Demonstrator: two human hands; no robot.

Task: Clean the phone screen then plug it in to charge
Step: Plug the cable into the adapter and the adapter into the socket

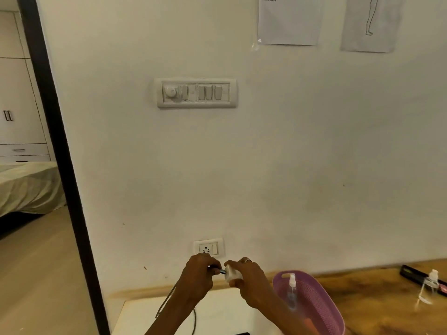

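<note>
I hold the white charger adapter (232, 274) in my right hand (246, 279), fingers curled round its body, its port face turned left toward my other hand. My left hand (198, 274) pinches the metal plug end of the charging cable (221, 271), whose tip touches or sits just at the adapter's face; I cannot tell whether it is seated. The plug's long axis runs roughly level, left to right, in line with the adapter, so joining them looks to be a straight push of my left grip toward my right. The dark cable (193, 317) trails down from my left wrist over the pale surface (217, 308).

The wall socket (208, 247) sits just above both hands, nearer the left knuckles, with its switch to the right of the holes. Once the cable is in, I judge the adapter must turn its pins to the wall and rise to the socket; my right hand already has it.

A dark shape at the wooden surface's (362, 293) far right may be the phone (416, 274); I cannot say for sure. Beside my right arm stands a purple basket (314, 286) holding a spray bottle (292, 293); a second clear bottle (429, 284) stands by the dark shape.
</note>
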